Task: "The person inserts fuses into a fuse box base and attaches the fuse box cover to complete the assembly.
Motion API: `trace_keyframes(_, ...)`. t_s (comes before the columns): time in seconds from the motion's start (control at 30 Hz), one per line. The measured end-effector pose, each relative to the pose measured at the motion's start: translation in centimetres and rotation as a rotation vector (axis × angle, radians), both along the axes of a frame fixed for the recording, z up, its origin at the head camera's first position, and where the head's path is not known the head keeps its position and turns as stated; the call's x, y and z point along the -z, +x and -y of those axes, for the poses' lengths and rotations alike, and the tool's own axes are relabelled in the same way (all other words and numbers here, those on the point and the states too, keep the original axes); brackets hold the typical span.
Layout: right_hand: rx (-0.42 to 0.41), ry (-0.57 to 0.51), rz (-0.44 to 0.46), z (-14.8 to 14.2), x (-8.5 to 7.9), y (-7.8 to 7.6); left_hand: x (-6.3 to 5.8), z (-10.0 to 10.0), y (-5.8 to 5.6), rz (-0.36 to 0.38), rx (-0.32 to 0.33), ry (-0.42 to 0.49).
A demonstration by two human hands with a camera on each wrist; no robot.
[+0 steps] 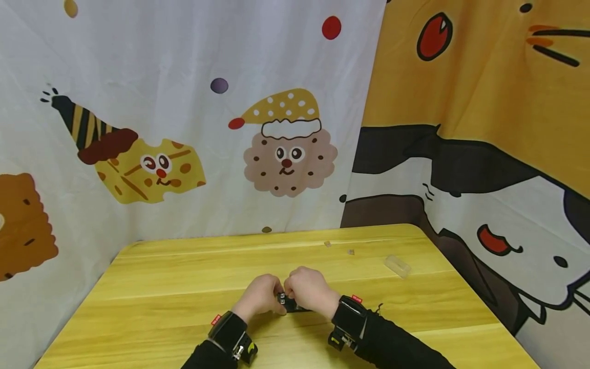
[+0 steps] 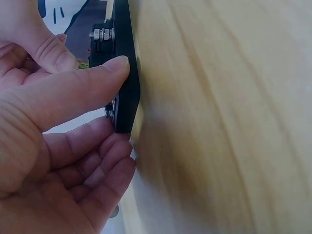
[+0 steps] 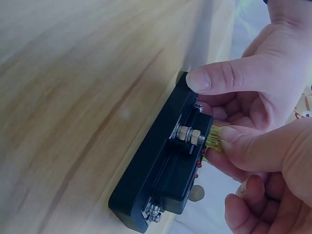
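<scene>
A black fuse block (image 3: 163,170) with metal bolts and nuts along it is held close over the wooden table. My left hand (image 1: 261,296) grips one end of it. In the left wrist view, the left thumb (image 2: 95,85) lies across the black base, and the other fingers curl at its end. With thumb and finger, my right hand (image 3: 273,161) pinches a small yellow fuse (image 3: 213,138) at the block's upper face. Small red parts (image 3: 199,165) show beside it. In the head view, the right hand covers much of the block.
On the yellow wood-grain table (image 1: 175,307), a clear plastic cover (image 1: 397,266) lies to the right. Two small scraps, one scrap (image 1: 328,244) and another scrap (image 1: 351,252), lie towards the back edge. A printed cloth (image 1: 184,51) hangs behind the table.
</scene>
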State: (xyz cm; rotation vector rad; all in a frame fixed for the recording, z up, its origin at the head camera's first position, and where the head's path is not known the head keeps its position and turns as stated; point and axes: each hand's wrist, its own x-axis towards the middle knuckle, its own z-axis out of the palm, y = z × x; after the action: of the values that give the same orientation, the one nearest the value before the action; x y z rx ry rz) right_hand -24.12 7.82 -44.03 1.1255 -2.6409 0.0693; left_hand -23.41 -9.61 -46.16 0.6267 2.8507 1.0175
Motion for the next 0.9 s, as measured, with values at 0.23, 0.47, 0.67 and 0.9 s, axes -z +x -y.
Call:
trace_keyframes(0.23, 0.030, 0.005, -0.023, 0.17, 0.36, 0.16, 0.14, 0.05, -0.13, 0.003, 0.002, 0.001)
trace_keyframes(0.47, 0.027, 0.017, -0.045, 0.34, 0.24, 0.28, 0.29, 0.09, -0.30, -0.007, 0.002, 0.000)
trace_keyframes(0.67, 0.023, 0.073, -0.112, 0.70, 0.42, 0.46, 0.44, 0.00, -0.46, -0.012, -0.017, -0.020)
trace_keyframes(0.9, 0.008, 0.113, -0.196, 0.78, 1.01, 0.44, 0.43, 0.00, -0.45, -0.018, -0.018, -0.025)
